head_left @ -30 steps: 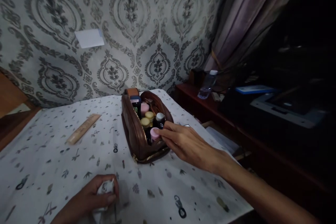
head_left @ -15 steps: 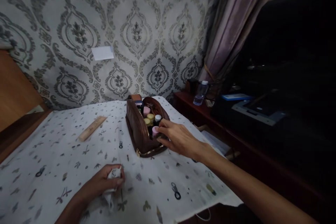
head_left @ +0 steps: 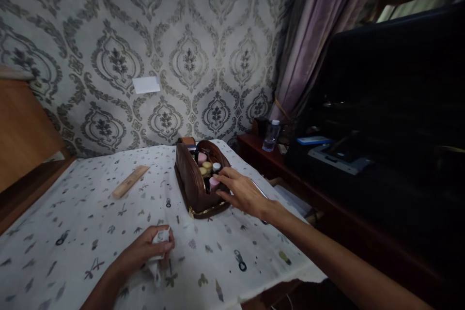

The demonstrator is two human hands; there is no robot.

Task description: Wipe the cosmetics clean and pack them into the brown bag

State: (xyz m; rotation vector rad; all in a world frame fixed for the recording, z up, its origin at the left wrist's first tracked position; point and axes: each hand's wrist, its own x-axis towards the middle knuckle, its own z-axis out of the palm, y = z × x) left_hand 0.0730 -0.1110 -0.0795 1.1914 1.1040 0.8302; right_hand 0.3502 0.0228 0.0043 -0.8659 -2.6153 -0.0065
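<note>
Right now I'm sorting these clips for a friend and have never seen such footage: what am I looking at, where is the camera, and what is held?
There is no machine here. These are a person's two bare hands, filmed by a camera worn on the head that looks forward and down. On the white printed tablecloth stands an open brown leather zip pouch full of small capped jars. The right hand has its fingertips at a pink-capped jar at the pouch's near end; whether it grips the jar is unclear. The left hand clasps a crumpled white wad. A flat tan strip lies left of the pouch, apart from it.
</note>
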